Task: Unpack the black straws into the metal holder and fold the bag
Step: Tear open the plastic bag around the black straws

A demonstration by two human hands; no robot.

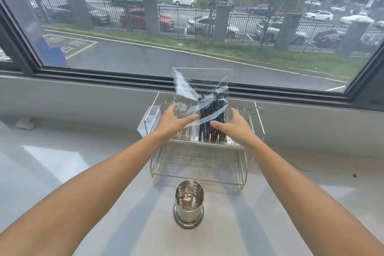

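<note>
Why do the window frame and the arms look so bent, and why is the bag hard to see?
Head view: the wide-angle lens bows the window frame and stretches the arms towards the corners. The clear bag shows mainly by white glare streaks over the black straws. Daylight is soft; the holder casts only faint shadows.

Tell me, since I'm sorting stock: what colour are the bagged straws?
Black straws, inside a clear bag; head view.
</note>
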